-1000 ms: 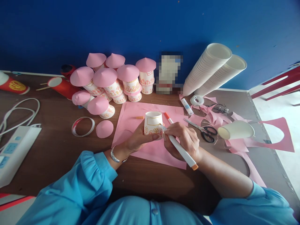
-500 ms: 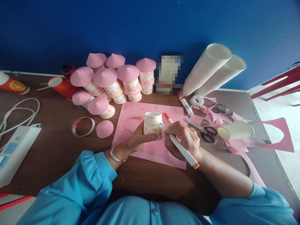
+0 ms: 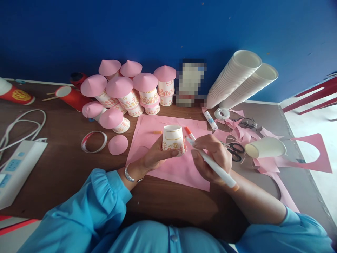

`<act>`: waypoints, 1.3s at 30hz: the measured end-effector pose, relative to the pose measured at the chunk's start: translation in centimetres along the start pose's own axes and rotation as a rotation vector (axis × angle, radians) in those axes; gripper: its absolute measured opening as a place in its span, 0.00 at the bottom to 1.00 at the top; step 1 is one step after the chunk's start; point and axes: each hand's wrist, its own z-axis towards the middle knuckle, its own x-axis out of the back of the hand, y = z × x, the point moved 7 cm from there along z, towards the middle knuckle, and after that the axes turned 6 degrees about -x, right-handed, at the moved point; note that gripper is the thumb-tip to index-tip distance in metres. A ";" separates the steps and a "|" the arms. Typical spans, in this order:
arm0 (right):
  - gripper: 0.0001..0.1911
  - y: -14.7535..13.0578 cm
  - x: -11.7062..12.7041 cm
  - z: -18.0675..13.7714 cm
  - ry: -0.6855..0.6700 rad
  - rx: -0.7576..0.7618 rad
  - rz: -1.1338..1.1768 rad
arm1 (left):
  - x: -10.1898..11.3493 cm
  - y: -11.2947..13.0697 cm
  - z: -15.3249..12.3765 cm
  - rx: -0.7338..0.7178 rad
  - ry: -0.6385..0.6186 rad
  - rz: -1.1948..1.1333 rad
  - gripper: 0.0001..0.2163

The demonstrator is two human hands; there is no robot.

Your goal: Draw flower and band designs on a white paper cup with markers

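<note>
Cup (image 3: 172, 136), white paper, narrow end up, is at the centre of the frame, with flowers drawn on its lower part and a rectangle outlined above. Left hand (image 3: 156, 153) has its grip clamped on the cup, thumb across the lower front. Right hand (image 3: 214, 156), right of centre, has its grip clamped on a white marker (image 3: 219, 171); the marker's tip is just beside the cup's right side, apart from it. A pink sheet (image 3: 184, 175) lies beneath them on the worktop (image 3: 79, 189). On it, an orange cap (image 3: 157, 132) rests left of the cup and a red-and-white pen (image 3: 189, 133) right. Scissors (image 3: 237, 147), partly hidden by the right hand, lie right of centre. Cups with pink cone tops (image 3: 119, 88) stand grouped at upper left of centre. Stacked white cups (image 3: 231, 80) stand tilted at upper right.
</note>
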 end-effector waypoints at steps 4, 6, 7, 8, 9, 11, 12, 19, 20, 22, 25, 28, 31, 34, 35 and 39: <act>0.11 2.2 -0.1 -0.8 0.082 -0.096 0.092 | 0.2 0.0 0.0 0.002 0.027 0.028 0.19; 0.12 3.3 -0.5 -1.4 0.104 -0.126 0.132 | 0.0 0.2 0.0 -0.013 0.020 0.035 0.20; 0.12 3.8 -0.9 -1.7 0.084 -0.136 0.136 | -0.1 0.3 0.0 -0.017 0.020 0.035 0.20; 0.12 4.2 -1.4 -1.9 0.060 -0.147 0.119 | -0.1 0.4 0.0 -0.017 0.023 0.034 0.21; 0.14 4.4 -1.7 -2.1 0.048 -0.138 0.095 | 0.0 0.4 0.0 -0.014 0.029 0.030 0.22; 0.20 4.7 -2.1 -2.4 0.027 -0.114 0.031 | 0.1 0.2 0.0 0.001 0.045 0.030 0.23; 0.24 4.7 -2.2 -2.5 0.019 -0.094 0.004 | 0.2 0.1 0.0 0.008 0.052 0.035 0.23; 0.28 3.0 -1.7 -2.7 -0.022 0.023 -0.134 | 0.2 0.8 0.1 -0.036 0.118 0.166 0.25; 0.26 2.5 -1.7 -2.7 -0.040 0.047 -0.131 | 0.2 1.0 0.2 -0.043 0.134 0.196 0.25; 0.23 1.5 -1.6 -2.8 -0.068 0.099 -0.105 | 0.1 1.3 0.2 -0.059 0.150 0.235 0.26; 0.21 0.4 -1.5 -2.8 -0.072 0.165 -0.056 | -0.2 1.3 0.3 -0.077 0.124 0.255 0.26; 0.18 0.1 -1.8 -2.7 -0.078 0.184 -0.045 | -0.2 1.2 0.3 -0.097 0.102 0.276 0.27; 0.14 0.0 -2.2 -2.5 -0.113 0.208 -0.030 | 0.3 1.0 0.3 -0.103 0.136 0.340 0.30; 0.11 0.0 -2.2 -2.2 -0.115 0.220 -0.020 | 0.3 1.0 0.2 -0.094 0.136 0.393 0.31; 0.10 0.0 -2.2 -2.1 -0.108 0.213 -0.014 | 0.2 1.0 0.2 -0.092 0.128 0.399 0.31; 0.10 -0.1 -2.1 -1.8 -0.080 0.210 0.006 | 0.0 1.1 0.2 -0.106 0.106 0.422 0.31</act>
